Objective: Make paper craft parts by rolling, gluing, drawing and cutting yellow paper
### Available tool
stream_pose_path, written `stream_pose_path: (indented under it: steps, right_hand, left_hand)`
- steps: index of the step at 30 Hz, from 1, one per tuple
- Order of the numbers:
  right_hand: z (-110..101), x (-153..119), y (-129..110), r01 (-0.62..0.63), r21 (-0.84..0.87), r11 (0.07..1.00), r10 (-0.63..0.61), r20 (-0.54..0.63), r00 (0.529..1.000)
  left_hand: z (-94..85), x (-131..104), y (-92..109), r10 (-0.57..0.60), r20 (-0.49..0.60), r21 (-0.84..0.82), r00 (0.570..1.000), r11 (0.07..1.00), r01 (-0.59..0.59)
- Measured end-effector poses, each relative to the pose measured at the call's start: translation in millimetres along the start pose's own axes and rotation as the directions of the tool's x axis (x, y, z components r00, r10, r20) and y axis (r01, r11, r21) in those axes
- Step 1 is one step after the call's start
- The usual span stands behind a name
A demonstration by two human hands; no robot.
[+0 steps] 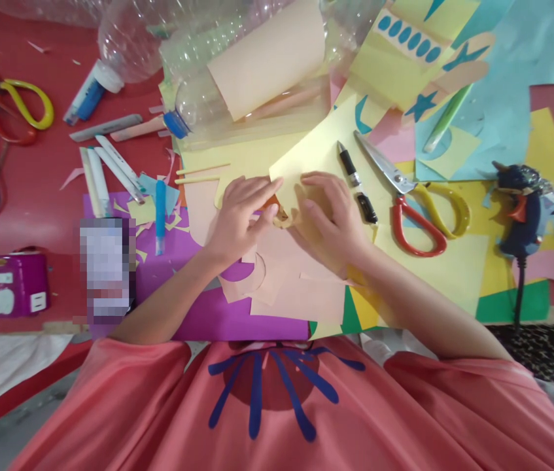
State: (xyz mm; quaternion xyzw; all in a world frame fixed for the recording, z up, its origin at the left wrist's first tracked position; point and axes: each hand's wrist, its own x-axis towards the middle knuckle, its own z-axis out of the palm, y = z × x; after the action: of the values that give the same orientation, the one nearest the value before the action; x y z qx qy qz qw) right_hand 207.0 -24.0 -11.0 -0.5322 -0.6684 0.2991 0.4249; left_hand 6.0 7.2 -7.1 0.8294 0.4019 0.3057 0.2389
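Note:
My left hand [244,219] is over the middle of the layered paper, its thumb and fingers closed around a small orange-and-yellow piece [280,214], partly hidden by the fingers. I cannot make out its exact kind. Just right of it, my right hand [333,212] rests over a pale yellow sheet [320,150], fingers curved and thumb apart, with nothing visible in it. A black pen [356,182] lies beyond the right fingers. Beside the pen are scissors [407,190] with one red and one yellow handle loop, blades spread slightly. Pink paper scraps [296,281] lie below both hands.
Clear plastic bottles [198,108] and a pink paper roll [271,59] fill the back. At right lies a dark blue corded tool [524,209]. To the left are a phone [104,268], markers [117,167], a purple box [16,284] and other scissors [19,108].

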Motion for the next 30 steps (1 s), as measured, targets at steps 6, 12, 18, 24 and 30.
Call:
stream_pose_path:
  steps: [6, 12, 18, 24, 30]
  right_hand:
    - [-14, 9, 19, -0.083, -0.066, 0.994, 0.077, -0.093, 0.993]
    - [-19, 15, 38, -0.143, -0.014, 0.990, 0.139, -0.158, 0.978]
    - [-24, 20, 43, -0.108, 0.031, 0.994, 0.112, -0.178, 0.978]
    - [-28, 21, 36, -0.067, 0.135, 0.989, 0.085, -0.134, 0.987]
    - [-28, 20, 29, 0.029, -0.073, 0.997, -0.035, -0.084, 0.996]
  left_hand:
    - [-4.2, 1, 4, -0.055, -0.074, -0.101, 0.996, 0.994, 0.047]
    - [-17.2, 3, -4, -0.165, -0.296, -0.155, 0.941, 0.980, 0.123]
    - [-16.0, 4, -35, -0.311, -0.489, -0.278, 0.815, 0.941, 0.192]
    - [-5.3, 2, -36, -0.383, -0.317, -0.358, 0.867, 0.895, 0.265]
    - [-14.1, 2, -9, -0.225, -0.202, -0.165, 0.953, 0.967, 0.194]
